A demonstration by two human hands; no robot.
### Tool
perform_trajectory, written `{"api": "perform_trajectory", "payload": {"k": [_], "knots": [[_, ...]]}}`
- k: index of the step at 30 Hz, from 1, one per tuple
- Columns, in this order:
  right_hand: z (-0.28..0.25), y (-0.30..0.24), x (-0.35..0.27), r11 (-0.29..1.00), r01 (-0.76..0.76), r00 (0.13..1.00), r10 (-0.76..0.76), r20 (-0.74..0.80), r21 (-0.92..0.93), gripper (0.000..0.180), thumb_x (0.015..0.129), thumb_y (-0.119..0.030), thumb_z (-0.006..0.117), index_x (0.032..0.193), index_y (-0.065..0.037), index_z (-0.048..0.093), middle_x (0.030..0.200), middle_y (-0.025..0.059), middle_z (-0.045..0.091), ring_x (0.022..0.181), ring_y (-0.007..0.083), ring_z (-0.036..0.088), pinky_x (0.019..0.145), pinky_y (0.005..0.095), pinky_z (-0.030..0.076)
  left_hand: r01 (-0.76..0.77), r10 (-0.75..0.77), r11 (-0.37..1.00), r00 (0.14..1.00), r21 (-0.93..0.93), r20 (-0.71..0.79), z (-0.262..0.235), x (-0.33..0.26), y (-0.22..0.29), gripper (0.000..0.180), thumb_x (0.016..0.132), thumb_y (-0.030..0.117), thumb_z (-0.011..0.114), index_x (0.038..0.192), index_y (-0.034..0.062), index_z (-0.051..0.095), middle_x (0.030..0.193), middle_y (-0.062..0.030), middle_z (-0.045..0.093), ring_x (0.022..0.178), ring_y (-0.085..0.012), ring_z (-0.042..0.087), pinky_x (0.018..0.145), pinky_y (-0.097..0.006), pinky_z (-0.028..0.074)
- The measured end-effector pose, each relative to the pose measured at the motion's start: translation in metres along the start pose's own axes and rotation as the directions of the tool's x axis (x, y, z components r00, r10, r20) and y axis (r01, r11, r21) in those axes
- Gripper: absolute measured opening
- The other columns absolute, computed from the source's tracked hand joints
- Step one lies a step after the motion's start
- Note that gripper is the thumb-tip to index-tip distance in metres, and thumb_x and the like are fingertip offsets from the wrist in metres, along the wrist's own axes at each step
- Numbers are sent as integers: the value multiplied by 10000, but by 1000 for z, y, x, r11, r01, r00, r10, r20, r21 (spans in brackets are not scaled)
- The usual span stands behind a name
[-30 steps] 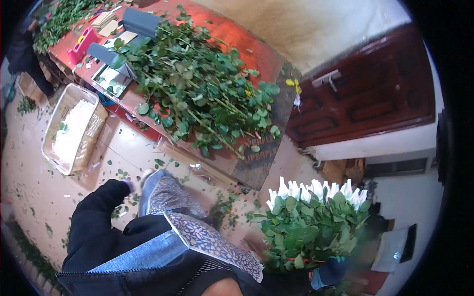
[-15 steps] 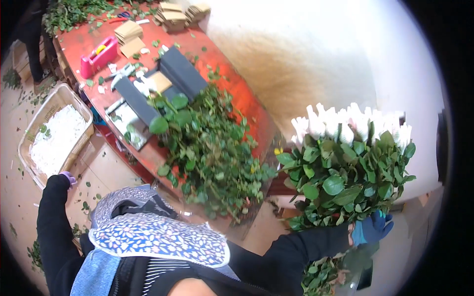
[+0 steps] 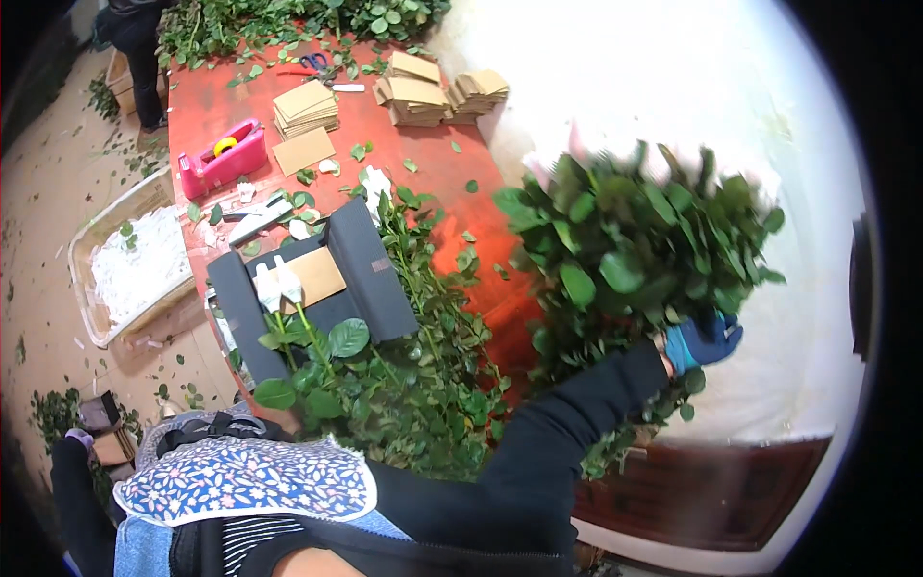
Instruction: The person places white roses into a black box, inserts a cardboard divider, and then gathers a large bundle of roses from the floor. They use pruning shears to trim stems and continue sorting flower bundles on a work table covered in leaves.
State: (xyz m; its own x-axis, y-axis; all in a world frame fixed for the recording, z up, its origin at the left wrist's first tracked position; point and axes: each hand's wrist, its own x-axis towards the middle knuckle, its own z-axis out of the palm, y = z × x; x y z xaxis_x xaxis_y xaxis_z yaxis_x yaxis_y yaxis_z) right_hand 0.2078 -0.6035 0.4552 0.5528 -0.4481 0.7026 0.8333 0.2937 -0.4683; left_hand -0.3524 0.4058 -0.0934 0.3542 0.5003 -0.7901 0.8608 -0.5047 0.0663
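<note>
A: How would you have judged the carry at that moment?

B: The right hand (image 3: 702,338), in a blue glove, was out to the right of the red counter (image 3: 404,163) with its fingers wrapped tight around the stems of a big bunch of leafy stems (image 3: 635,250). The bunch stood up and away from the body, over the pale ground on the right, well clear of the counter edge. I'd say the thing to get right was a firm grip low on the stems, with the heads kept upright so nothing slid out or got knocked.

A: And the left hand?

B: The left hand (image 3: 77,439) hung low at the near left, beside the body, over the floor. Too small to tell whether its fingers were open or shut, and I saw nothing in it.

A: How did the bunch look?

B: Dense, dark green, broad oval leaves, and blurred. The tips at the far side looked pale, but I could not make out blooms.

A: What lay about it?

B: On the near part of the counter a loose heap of green stems (image 3: 423,385), with two wrapped pale buds (image 3: 277,285) lying on a dark folded sheet (image 3: 317,288). Farther off, a pink tape dispenser (image 3: 223,159), stacks of brown card (image 3: 306,106) and scissors (image 3: 310,63). A shallow tray of white scraps (image 3: 135,264) sat on the floor at the left
</note>
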Motion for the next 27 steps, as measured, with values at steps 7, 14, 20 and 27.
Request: {"api": "perform_trajectory", "payload": {"k": [7,14,20,27], "knots": [[-50,338,-89,982,-179,964,162,-212,-67,121,889,-171,521,829,-95,594,676,0,536,605,177,514,651,338,488,92,-87,994,993,-51,84,7,-130,0,275,820,282,622,891,28,701,710,-108,662,664,-238,666,631,-389,534],[-9,391,-161,843,-537,780,510,-364,30,217,921,-250,598,847,-47,570,650,5,500,614,162,524,660,335,508,151,-146,987,985,-47,93,6,-193,17,295,813,306,625,902,36,701,752,-105,679,692,-237,672,657,-382,534],[-83,412,-156,812,-556,823,567,17,-178,263,985,-240,493,1081,-20,602,1112,129,628,1045,270,583,975,395,448,162,-172,974,984,158,49,34,-147,94,350,807,385,638,914,62,720,849,-113,709,766,-277,678,742,-396,536],[-44,309,-161,758,-641,766,621,-167,-117,523,1034,-262,442,1465,18,344,1454,164,431,1355,331,402,1136,450,316,-21,52,979,988,205,-144,57,-84,142,363,834,409,562,933,109,742,919,-178,702,908,-366,672,844,-450,538]]}}
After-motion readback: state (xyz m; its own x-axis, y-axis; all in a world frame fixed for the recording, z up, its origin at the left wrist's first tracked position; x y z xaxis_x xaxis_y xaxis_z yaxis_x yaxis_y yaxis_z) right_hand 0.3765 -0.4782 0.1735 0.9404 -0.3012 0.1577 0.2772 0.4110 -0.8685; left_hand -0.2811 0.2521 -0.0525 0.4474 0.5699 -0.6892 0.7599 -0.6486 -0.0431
